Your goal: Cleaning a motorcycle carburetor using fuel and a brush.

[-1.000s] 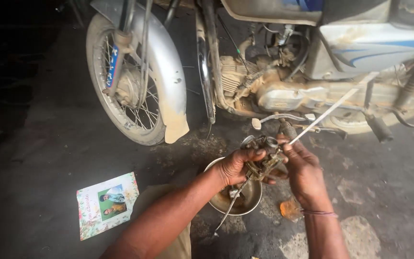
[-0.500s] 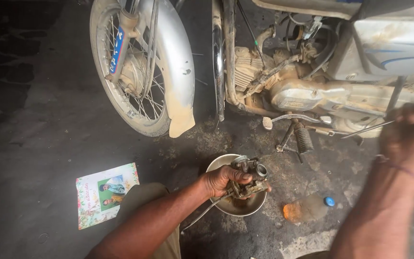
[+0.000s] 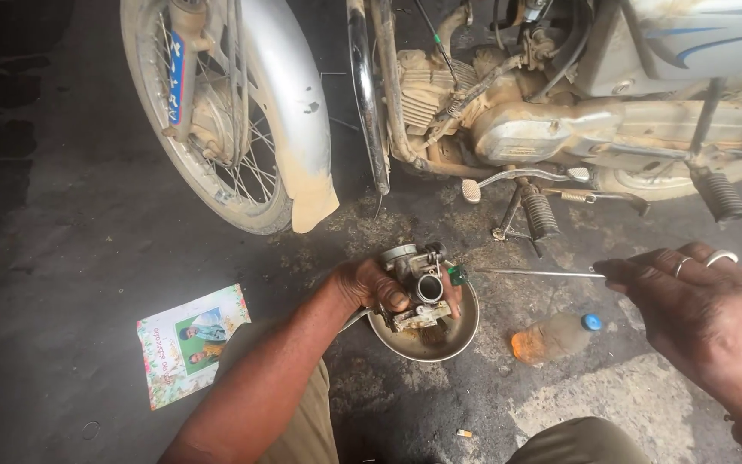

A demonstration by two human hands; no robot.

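Centre frame: left hand (image 3: 369,283), fingers wrapped on carburetor (image 3: 418,288) over metal bowl (image 3: 457,333) rim. Right hand (image 3: 706,314), lower right, pinches thin rod (image 3: 534,273); bare floor (image 3: 62,258) at left.

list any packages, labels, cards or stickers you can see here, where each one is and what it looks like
Printed card: flat on the dark floor left of the left forearm; rectangular, floral border, a green photo panel.
Sticker: on the front fork of the motorcycle, upper left; narrow upright strip, blue with a little red.
Plastic bottle: lying on the floor right of the metal bowl; clear, blue cap, orange liquid, no label visible.
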